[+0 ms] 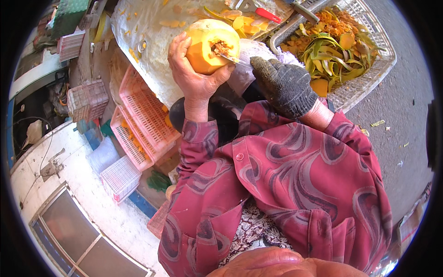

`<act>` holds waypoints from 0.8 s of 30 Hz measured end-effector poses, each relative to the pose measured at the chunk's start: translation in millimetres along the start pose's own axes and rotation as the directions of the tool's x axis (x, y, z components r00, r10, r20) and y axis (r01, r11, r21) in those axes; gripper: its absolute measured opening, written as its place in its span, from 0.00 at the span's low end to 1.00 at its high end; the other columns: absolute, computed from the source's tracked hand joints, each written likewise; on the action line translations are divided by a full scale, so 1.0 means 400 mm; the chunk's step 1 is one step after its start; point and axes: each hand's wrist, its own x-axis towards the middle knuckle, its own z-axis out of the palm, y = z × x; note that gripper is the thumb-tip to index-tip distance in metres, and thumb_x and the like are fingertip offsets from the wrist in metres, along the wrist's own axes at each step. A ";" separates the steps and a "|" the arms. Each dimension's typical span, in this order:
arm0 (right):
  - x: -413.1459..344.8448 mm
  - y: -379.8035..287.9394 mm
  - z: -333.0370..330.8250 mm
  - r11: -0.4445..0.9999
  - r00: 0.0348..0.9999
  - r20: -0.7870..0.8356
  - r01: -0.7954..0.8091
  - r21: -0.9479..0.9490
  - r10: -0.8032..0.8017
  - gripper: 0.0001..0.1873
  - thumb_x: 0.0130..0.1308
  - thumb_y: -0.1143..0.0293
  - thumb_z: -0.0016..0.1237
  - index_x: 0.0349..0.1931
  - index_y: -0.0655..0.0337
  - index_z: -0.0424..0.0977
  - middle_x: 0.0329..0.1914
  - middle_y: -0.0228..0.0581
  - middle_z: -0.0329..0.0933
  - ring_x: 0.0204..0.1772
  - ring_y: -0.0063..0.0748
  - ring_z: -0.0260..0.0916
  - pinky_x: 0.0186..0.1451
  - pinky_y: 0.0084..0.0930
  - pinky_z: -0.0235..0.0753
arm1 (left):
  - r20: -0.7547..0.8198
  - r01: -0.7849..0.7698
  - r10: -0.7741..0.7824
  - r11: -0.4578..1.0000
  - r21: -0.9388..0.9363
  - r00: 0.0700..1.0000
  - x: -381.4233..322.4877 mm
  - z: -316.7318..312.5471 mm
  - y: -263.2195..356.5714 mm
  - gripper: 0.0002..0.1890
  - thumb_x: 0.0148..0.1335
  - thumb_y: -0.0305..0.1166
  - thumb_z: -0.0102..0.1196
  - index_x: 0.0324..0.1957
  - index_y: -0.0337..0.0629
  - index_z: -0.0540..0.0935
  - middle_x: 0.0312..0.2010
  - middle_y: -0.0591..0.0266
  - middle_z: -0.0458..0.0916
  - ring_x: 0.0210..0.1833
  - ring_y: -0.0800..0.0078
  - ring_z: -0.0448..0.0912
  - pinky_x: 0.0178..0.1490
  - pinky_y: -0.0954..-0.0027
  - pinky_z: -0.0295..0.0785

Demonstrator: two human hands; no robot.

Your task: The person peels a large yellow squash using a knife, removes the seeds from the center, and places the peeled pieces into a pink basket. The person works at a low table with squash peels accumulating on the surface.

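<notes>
My bare left hand (195, 74) grips a peeled orange pumpkin (200, 46) from its left side and below. A round opening at the pumpkin's end shows stringy orange pulp (220, 47). My right hand (285, 85), in a dark knitted work glove, is closed around the hidden handle of a metal tool (242, 63), whose thin shaft or blade reaches to the lower edge of the opening. Whether the tip is inside the flesh I cannot tell. Yellow-green peelings (238, 24) lie on the covered work surface (155, 62) behind the pumpkin.
A plastic crate (389, 57) of peelings and pulp stands at the right, a wooden-handled tool (304, 13) across its corner. A red-handled peeler (268, 15) lies on the work surface. Pink crates (148, 110) with orange pieces stand at the left, a white crate (121, 176) below them.
</notes>
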 end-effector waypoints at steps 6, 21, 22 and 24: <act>0.002 0.013 0.013 0.999 0.953 -0.302 -0.005 0.033 0.014 0.14 0.66 0.66 0.55 0.51 0.53 0.77 0.33 0.46 0.81 0.34 0.52 0.80 0.33 0.43 0.77 | 0.018 0.023 -0.022 0.999 -0.047 1.000 -0.001 0.003 -0.010 0.50 0.40 0.59 0.78 0.61 0.44 0.69 0.60 0.51 0.70 0.64 0.49 0.70 0.67 0.50 0.67; -0.125 0.257 0.036 0.711 0.821 -0.092 -0.424 0.561 0.563 0.11 0.74 0.65 0.52 0.50 0.60 0.77 0.33 0.39 0.81 0.37 0.22 0.77 0.43 0.27 0.77 | -0.013 0.059 -0.059 0.997 -0.042 0.998 -0.049 -0.013 0.012 0.54 0.44 0.63 0.74 0.65 0.43 0.63 0.65 0.47 0.64 0.67 0.48 0.65 0.70 0.48 0.63; -0.124 0.264 0.022 0.721 0.821 -0.070 -0.453 0.525 0.567 0.11 0.74 0.65 0.51 0.50 0.60 0.77 0.33 0.39 0.81 0.37 0.23 0.77 0.43 0.27 0.77 | -0.023 0.062 -0.064 0.997 -0.045 0.998 -0.057 -0.013 0.013 0.54 0.44 0.64 0.74 0.65 0.42 0.62 0.65 0.47 0.63 0.68 0.48 0.65 0.70 0.47 0.62; -0.118 0.268 -0.004 0.706 0.810 -0.034 -0.489 0.512 0.586 0.11 0.74 0.66 0.51 0.50 0.61 0.77 0.33 0.40 0.81 0.37 0.24 0.77 0.43 0.27 0.77 | -0.035 0.050 -0.049 0.999 0.008 0.998 -0.063 -0.015 0.020 0.55 0.44 0.65 0.74 0.65 0.42 0.62 0.65 0.47 0.64 0.68 0.48 0.64 0.71 0.47 0.61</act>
